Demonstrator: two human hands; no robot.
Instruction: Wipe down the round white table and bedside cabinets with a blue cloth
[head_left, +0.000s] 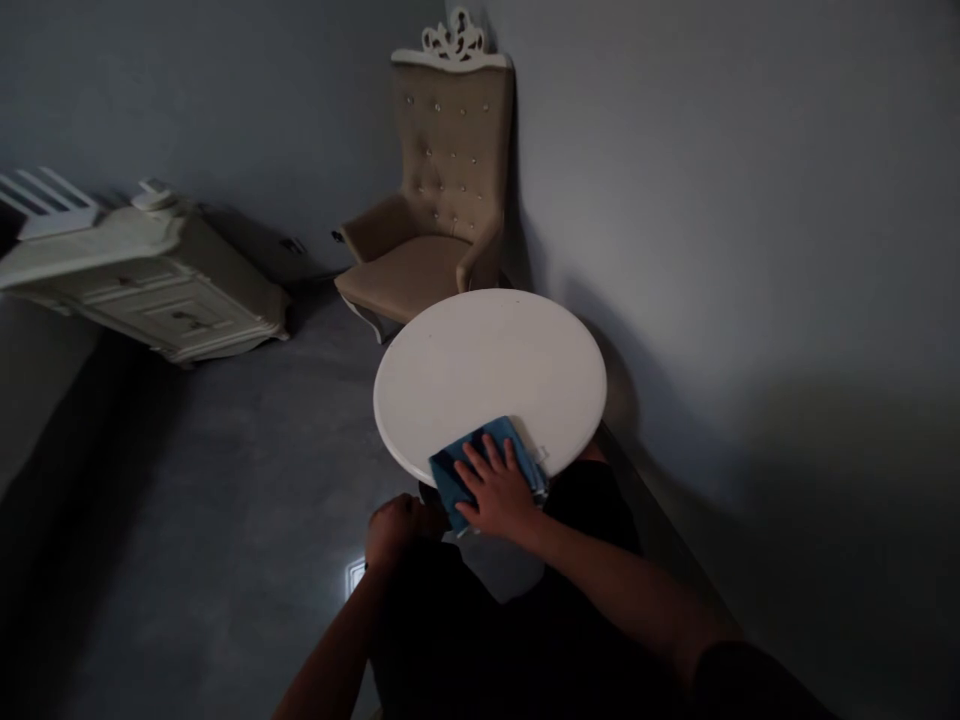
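Observation:
A blue folded cloth [448, 482] lies on the near edge of a round white table [480, 360], part of it hanging past the rim. My right hand [499, 492] rests flat on the cloth with its fingers spread, pressing it to the tabletop. Just left of the cloth, below the table's rim, my left hand [394, 530] is closed near my knee. Whether anything is inside its fingers is too dark to tell.
Behind the table stands a tan tufted armchair [450, 150] with a carved white crest. To the left is a cream cabinet [187, 290] bearing a white slatted object [56, 205]. A grey wall [750, 250] runs close along the right. A small bright patch [355, 577] shows beside my left wrist.

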